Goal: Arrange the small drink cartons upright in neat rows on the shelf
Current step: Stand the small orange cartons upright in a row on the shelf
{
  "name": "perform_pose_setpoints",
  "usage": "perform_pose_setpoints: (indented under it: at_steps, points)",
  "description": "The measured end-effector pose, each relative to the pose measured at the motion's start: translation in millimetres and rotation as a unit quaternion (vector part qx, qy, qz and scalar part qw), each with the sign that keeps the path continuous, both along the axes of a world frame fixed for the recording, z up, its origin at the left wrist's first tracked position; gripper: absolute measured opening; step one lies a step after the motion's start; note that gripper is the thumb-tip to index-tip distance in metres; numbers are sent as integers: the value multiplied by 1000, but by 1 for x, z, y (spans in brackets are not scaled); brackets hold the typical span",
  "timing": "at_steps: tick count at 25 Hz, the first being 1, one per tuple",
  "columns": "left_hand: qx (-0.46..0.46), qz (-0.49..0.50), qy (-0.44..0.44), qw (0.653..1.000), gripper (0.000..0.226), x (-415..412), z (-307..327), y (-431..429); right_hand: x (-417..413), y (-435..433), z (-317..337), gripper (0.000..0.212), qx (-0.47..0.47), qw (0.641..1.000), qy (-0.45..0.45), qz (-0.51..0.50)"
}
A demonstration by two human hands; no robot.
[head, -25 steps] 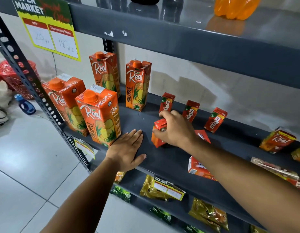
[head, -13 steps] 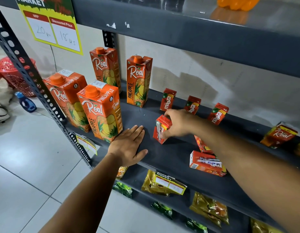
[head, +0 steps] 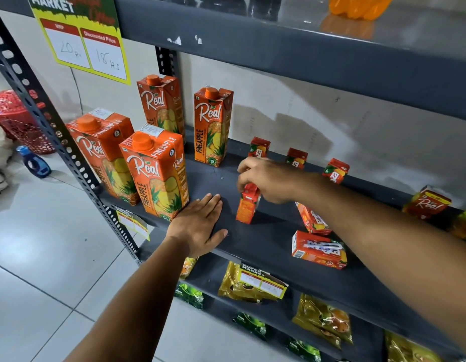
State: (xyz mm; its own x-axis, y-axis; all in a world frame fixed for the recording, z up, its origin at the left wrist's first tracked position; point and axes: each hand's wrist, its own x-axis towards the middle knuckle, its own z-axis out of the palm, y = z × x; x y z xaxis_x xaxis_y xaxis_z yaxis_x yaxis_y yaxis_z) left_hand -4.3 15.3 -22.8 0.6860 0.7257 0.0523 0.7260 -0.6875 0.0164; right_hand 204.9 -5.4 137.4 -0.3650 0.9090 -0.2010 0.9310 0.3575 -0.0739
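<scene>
A dark grey metal shelf (head: 273,239) runs across the middle of the frame in a shop aisle, pale floor tiles at lower left and a yellow price sign (head: 88,40) hanging at upper left. Four tall pineapple juice cartons (head: 158,173) stand at its left end. Just right of them the right hand (head: 268,181) reaches in from the lower right, its fingers (head: 243,178) closed over the top of a small drink carton (head: 247,205) that stands upright near the shelf's front, long axis vertical, directly under the hand. The left hand (head: 200,226) lies flat on the shelf edge just beside that carton, fingers spread and holding nothing. Three small cartons (head: 337,169) already stand in a row along the back. Two more lie on their sides to the right of the held one: a near fallen carton (head: 320,249) at the front edge, long axis running left to right, and another (head: 312,220) tilted behind it, partly hidden by the forearm. Both lie on the right hand's side, so that hand looks the nearer one for the next pick.
</scene>
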Motion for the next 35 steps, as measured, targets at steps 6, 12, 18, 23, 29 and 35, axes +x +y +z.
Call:
perform_pose_setpoints:
  at_steps: [6,12,18,23,29,35]
  points:
    - [-3,-4,-8,1000,77,-1,-3,1,-9,2,-6,61,-5,990,14,-140]
    - [-4,6,0,1000,77,-1,-6,3,-14,-3,3,53,-68,998,4,-3]
    - [6,7,5,1000,79,-1,-7,3,-15,-7,2,59,-58,998,-25,12]
    - [8,6,12,1000,79,0,-7,4,-10,-10,-1,63,-42,999,-26,2]
    - [9,9,17,1000,80,0,-6,2,13,-20,4,81,-55,990,98,-86]
    - [8,9,14,1000,80,0,-6,2,105,-96,-29,54,-169,959,-64,-220]
